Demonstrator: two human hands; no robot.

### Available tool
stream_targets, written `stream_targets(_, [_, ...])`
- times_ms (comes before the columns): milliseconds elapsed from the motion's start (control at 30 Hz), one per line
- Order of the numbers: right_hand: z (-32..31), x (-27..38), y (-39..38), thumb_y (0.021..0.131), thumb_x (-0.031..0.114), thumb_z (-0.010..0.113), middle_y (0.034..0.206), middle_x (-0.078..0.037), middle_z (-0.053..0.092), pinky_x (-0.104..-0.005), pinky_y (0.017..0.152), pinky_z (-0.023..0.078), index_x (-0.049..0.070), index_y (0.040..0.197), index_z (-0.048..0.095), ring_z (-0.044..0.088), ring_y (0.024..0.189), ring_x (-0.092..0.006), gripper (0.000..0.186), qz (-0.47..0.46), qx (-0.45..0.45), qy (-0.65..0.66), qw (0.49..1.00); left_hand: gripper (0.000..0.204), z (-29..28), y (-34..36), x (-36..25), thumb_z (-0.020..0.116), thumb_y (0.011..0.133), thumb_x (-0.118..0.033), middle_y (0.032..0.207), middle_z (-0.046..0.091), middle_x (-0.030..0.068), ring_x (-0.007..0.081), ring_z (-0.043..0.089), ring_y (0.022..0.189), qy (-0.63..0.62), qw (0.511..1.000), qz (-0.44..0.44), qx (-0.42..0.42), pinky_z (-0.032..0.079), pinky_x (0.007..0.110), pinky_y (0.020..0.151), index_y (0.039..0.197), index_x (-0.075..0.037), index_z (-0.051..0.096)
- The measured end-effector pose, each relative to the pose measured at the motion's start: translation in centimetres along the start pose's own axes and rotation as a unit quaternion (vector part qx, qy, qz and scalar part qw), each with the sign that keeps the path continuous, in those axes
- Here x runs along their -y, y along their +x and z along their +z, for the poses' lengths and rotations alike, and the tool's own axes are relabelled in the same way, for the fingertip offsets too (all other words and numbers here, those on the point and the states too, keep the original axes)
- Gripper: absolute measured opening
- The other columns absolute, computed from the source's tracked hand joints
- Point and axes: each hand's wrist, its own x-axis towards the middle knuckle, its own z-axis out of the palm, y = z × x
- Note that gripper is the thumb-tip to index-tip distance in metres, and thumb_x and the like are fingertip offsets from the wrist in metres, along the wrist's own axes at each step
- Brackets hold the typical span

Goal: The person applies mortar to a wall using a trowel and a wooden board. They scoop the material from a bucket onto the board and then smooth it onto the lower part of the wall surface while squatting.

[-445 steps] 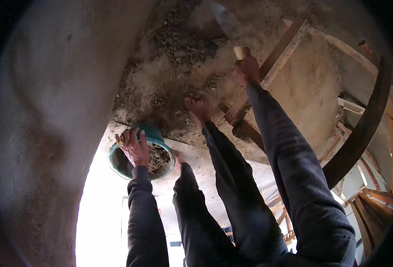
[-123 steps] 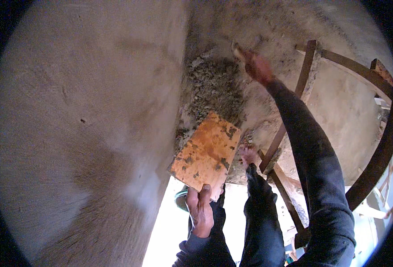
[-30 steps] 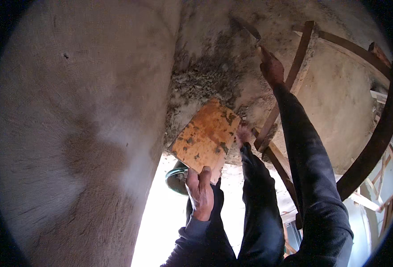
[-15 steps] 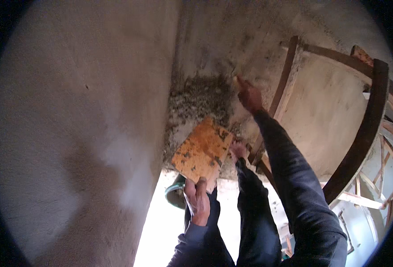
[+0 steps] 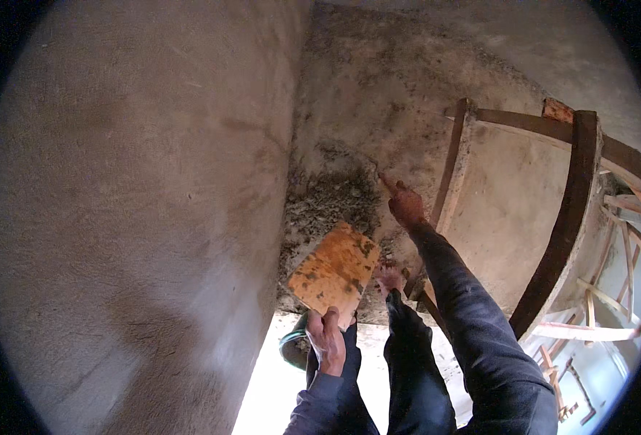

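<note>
My left hand (image 5: 326, 339) grips the lower edge of a square orange board (image 5: 337, 267) spotted with grey mortar, thumb on top. Ahead of it, my right hand (image 5: 407, 206) is closed around a slim tool (image 5: 386, 183) with a brownish handle. The tool's far end lies over the dark floor and is hard to make out; it looks thin, like a trowel blade. Rough grey mortar (image 5: 335, 196) is spread in the corner, beyond the board and left of my right hand. My bare foot (image 5: 391, 278) stands just right of the board.
A plastered wall (image 5: 139, 181) rises on the left. On the right, a dark wooden frame (image 5: 571, 217) of curved-looking beams encloses a pale panel (image 5: 513, 210). A green-rimmed bucket (image 5: 295, 348) sits below the board, by my left hand. Wooden poles (image 5: 629, 268) stand lower down at far right.
The view has tilted, so the board, hands and frame appear lower. My right hand with the tool has come nearer the board; my left hand keeps its hold.
</note>
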Motion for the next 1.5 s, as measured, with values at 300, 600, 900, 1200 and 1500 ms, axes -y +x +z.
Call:
stream_targets(300, [-0.1, 0.1, -2.0, 0.078, 0.005, 0.051, 0.103, -0.022, 0.057, -0.0498, 0.064, 0.052, 0.023, 0.141, 0.035, 0.062, 0.080, -0.0398, 0.067, 0.028, 0.048, -0.005, 0.998, 0.034, 1.6, -0.8, -2.3, 0.049, 0.088, -0.012, 0.104, 0.059, 0.0163, 0.0220, 0.062, 0.082, -0.045, 0.999, 0.027, 0.004, 0.055, 0.033, 0.064, 0.115, 0.008, 0.047])
stream_targets(600, [0.8, 1.9, -6.7, 0.072, 0.008, 0.057, 0.100, -0.023, 0.063, -0.0487, 0.073, 0.050, 0.015, 0.137, 0.042, 0.062, 0.087, -0.0410, 0.067, 0.108, -0.042, 0.163, 0.980, 0.038, 1.6, -0.8, -0.9, 0.051, 0.091, -0.019, 0.100, 0.061, 0.0188, 0.0239, 0.064, 0.075, -0.004, 0.998, 0.050, -0.027, 0.054, 0.034, 0.065, 0.115, 0.009, 0.047])
stream_targets(900, [-3.8, 0.7, -11.7, 0.071, 0.005, 0.059, 0.107, -0.024, 0.062, -0.0437, 0.074, 0.051, 0.010, 0.135, 0.043, 0.063, 0.089, -0.0390, 0.066, 0.127, -0.093, 0.196, 0.968, 0.035, 2.4, -1.0, -1.0, 0.050, 0.091, -0.016, 0.103, 0.061, 0.0211, 0.0263, 0.062, 0.086, -0.022, 0.995, 0.098, -0.012, 0.051, 0.036, 0.072, 0.114, 0.009, 0.047])
stream_targets(1200, [-7.1, 3.3, -10.3, 0.073, 0.006, 0.061, 0.105, -0.023, 0.062, -0.0445, 0.077, 0.050, 0.009, 0.135, 0.041, 0.061, 0.090, -0.0417, 0.065, 0.077, -0.234, 0.273, 0.930, 0.041, 0.7, -1.1, -0.8, 0.050, 0.092, -0.019, 0.116, 0.057, 0.0209, 0.0292, 0.056, 0.102, 0.146, 0.968, 0.201, -0.033, 0.042, 0.037, 0.090, 0.124, 0.006, 0.045])
stream_targets(1500, [-13.0, 1.0, -0.6, 0.080, 0.015, 0.062, 0.114, -0.022, 0.059, -0.0461, 0.079, 0.048, 0.008, 0.132, 0.045, 0.059, 0.094, -0.0432, 0.056, -0.011, -0.324, 0.197, 0.925, 0.039, 1.0, -1.7, -1.3, 0.047, 0.092, -0.014, 0.112, 0.056, 0.0298, 0.0427, 0.056, 0.101, 0.231, 0.921, 0.304, -0.078, 0.043, 0.044, 0.087, 0.123, 0.010, 0.043])
